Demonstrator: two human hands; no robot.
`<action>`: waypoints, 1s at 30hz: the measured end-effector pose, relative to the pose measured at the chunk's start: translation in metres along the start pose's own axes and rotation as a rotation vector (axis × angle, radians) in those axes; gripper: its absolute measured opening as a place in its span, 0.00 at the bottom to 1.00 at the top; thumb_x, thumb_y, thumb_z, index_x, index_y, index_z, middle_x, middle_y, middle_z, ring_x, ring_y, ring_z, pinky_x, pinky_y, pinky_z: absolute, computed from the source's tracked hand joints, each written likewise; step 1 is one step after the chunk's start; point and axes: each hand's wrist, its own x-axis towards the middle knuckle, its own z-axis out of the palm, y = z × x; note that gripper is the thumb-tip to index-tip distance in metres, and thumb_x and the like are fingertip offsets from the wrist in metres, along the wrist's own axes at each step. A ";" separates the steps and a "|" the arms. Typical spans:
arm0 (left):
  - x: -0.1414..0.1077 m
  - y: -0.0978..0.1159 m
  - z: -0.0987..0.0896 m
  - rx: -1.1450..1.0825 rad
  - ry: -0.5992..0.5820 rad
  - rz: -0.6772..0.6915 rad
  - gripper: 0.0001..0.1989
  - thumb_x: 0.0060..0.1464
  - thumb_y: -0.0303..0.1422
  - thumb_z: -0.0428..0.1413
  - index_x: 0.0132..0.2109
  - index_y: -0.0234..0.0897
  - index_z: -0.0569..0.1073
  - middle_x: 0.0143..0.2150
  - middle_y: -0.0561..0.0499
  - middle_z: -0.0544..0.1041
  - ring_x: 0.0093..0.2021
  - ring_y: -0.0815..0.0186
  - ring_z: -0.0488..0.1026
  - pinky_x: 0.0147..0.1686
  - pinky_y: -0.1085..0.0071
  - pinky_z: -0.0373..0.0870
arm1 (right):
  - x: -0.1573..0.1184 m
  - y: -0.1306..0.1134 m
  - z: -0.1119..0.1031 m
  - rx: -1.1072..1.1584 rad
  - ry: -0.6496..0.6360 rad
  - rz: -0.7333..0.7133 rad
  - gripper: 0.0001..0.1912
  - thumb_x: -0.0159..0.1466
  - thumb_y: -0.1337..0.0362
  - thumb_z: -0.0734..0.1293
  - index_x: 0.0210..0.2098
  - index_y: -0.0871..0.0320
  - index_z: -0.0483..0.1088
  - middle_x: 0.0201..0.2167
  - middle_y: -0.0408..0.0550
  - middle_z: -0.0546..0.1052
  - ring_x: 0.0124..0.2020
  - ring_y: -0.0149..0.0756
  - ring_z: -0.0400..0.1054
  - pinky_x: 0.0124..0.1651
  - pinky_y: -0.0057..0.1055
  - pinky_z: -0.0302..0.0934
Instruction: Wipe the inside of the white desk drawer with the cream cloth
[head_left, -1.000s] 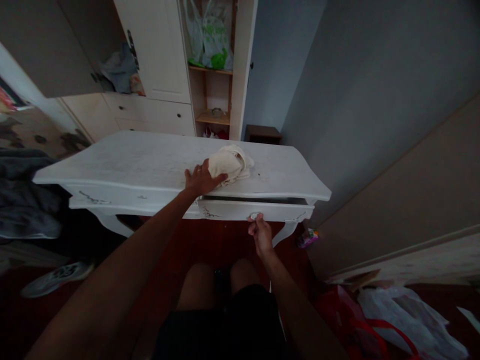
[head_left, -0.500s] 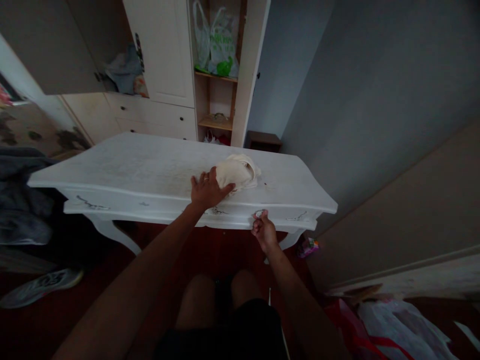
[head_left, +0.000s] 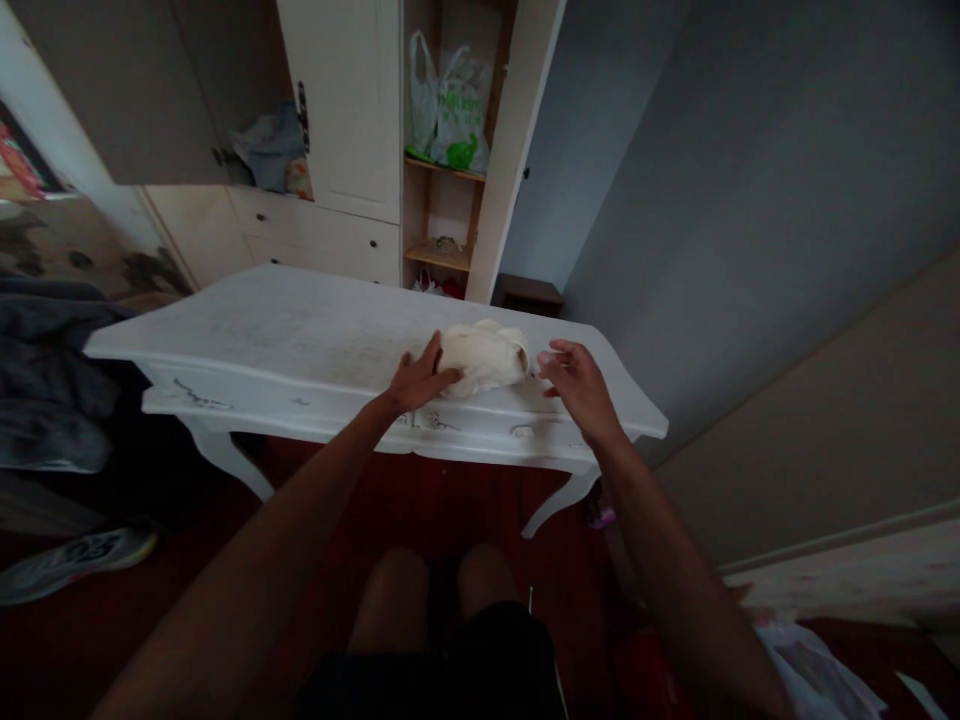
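blue-grey wall | dark red floor | white wardrobe, standing open

Head-worn view, forward and down over desk

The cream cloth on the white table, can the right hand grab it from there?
Probably yes: the right hand is close beside the cloth and nothing shows between them; the left hand touches its other side.

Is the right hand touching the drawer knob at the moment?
Apart. The head view shows the tabletop's front edge between the right hand and the knob, with no finger on the knob.
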 end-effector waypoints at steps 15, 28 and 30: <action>0.000 -0.018 -0.007 -1.048 0.254 -0.011 0.16 0.39 0.32 0.61 0.39 0.36 0.77 0.35 0.50 0.82 0.37 0.64 0.77 0.46 0.64 0.70 | 0.027 0.001 0.089 -0.747 -0.424 -0.225 0.29 0.46 0.54 0.77 0.44 0.56 0.70 0.43 0.50 0.78 0.41 0.46 0.72 0.40 0.35 0.62; 0.001 -0.023 -0.008 -1.030 0.264 0.003 0.10 0.40 0.31 0.61 0.35 0.35 0.76 0.29 0.51 0.80 0.30 0.68 0.75 0.37 0.69 0.71 | -0.098 0.087 0.107 -0.919 -0.420 -0.801 0.18 0.67 0.68 0.60 0.56 0.57 0.66 0.64 0.59 0.65 0.65 0.50 0.55 0.59 0.50 0.52; 0.001 -0.022 -0.006 -0.935 0.277 0.022 0.09 0.40 0.31 0.60 0.33 0.35 0.76 0.27 0.52 0.79 0.28 0.68 0.73 0.34 0.69 0.71 | -0.084 0.094 0.116 -0.947 -0.406 -0.776 0.21 0.66 0.70 0.61 0.59 0.57 0.64 0.66 0.61 0.62 0.65 0.51 0.54 0.60 0.51 0.51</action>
